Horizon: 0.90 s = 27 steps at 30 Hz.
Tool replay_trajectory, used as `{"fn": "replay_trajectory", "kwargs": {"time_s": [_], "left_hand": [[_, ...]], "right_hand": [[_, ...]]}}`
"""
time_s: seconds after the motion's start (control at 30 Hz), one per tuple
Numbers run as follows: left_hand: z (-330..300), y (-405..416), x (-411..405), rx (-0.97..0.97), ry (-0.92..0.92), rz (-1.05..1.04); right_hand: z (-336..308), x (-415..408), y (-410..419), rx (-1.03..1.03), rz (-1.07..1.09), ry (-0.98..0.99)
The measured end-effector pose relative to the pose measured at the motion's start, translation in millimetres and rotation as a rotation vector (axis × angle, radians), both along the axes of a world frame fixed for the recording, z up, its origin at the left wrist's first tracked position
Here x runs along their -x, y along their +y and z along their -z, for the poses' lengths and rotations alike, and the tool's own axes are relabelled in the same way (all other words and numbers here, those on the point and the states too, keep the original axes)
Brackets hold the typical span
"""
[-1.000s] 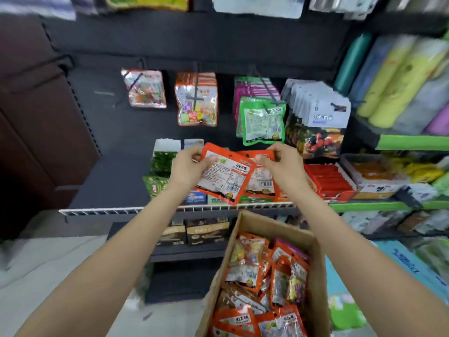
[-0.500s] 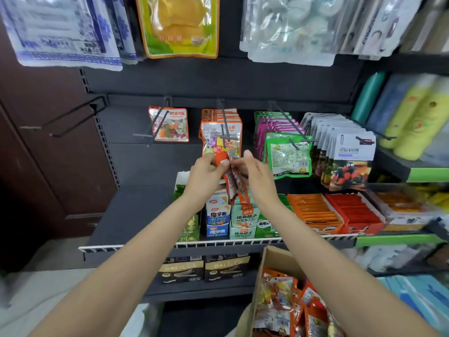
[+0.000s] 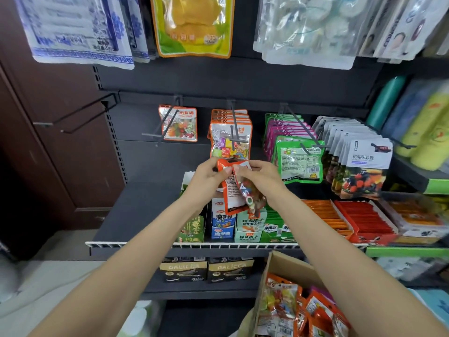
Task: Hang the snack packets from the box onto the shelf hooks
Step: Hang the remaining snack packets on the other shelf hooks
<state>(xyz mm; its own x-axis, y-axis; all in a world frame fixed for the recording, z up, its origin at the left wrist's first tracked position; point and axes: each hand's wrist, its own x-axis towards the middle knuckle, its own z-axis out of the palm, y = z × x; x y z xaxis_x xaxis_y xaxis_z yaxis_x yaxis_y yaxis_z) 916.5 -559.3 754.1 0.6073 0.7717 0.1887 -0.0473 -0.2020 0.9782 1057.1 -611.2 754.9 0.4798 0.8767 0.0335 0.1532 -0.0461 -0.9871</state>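
Dark metal shelving (image 3: pixel 150 210) fills the view, with a slotted back panel and a white wire rail along the front edge of the middle shelf. Large pouches are hung along the top, among them a yellow-green one (image 3: pixel 193 25). Below them a row of shelf hooks (image 3: pixel 233 122) is seen: a bare one at far left, one with a single orange-edged packet (image 3: pixel 178 124), one loaded with a stack of orange-topped candy packets (image 3: pixel 230 137), then green and purple packs (image 3: pixel 297 158) and white berry pouches (image 3: pixel 363 166). At bottom right an open cardboard box (image 3: pixel 289 266) is seen, filled with orange snack packets (image 3: pixel 281 310) showing clear windows of coloured sweets.

Two orange snack packets (image 3: pixel 237 190) are held up just below the loaded candy hook. White printed backs, an orange border and a clear window of mixed sweets are shown, and the packets hang tilted and overlapping. Their top edge is pinched by the left hand (image 3: pixel 206 178) and by the right hand (image 3: pixel 261 177), both sets of fingers being curled onto it, the hands close together.
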Motion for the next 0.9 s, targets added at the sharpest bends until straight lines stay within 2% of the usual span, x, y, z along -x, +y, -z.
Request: {"fn": "replay_trajectory", "kwargs": {"time_s": [0.13,0.33,0.4,0.53,0.6,0.73,0.9], "left_hand": [[-3.3,9.2,10.5,0.000,0.035,-0.013],[-2.8,31.5,28.5,-0.024,0.069,-0.136],[-2.1,36.6,32.2,-0.122,0.108,-0.201],[-4.4,38.5,39.9,-0.447,0.310,-0.435],[0.2,40.9,46.8,-0.516,0.398,-0.497],[16.3,54.3,69.7,-0.460,0.539,-0.600],[16.4,71.6,107.2,-0.380,0.483,-0.814]], "right_hand": [[1.2,-4.1,8.6,-0.034,0.143,-0.013],[-5.4,-4.6,13.3,-0.027,0.151,-0.086],[-3.3,-0.2,15.7,-0.043,0.177,-0.094],[5.8,3.9,20.8,-0.064,0.286,-0.195],[9.5,8.6,22.3,-0.047,0.269,-0.231],[15.3,30.9,31.2,-0.043,0.190,-0.287],[7.5,70.3,57.6,-0.132,0.111,-0.363]]}}
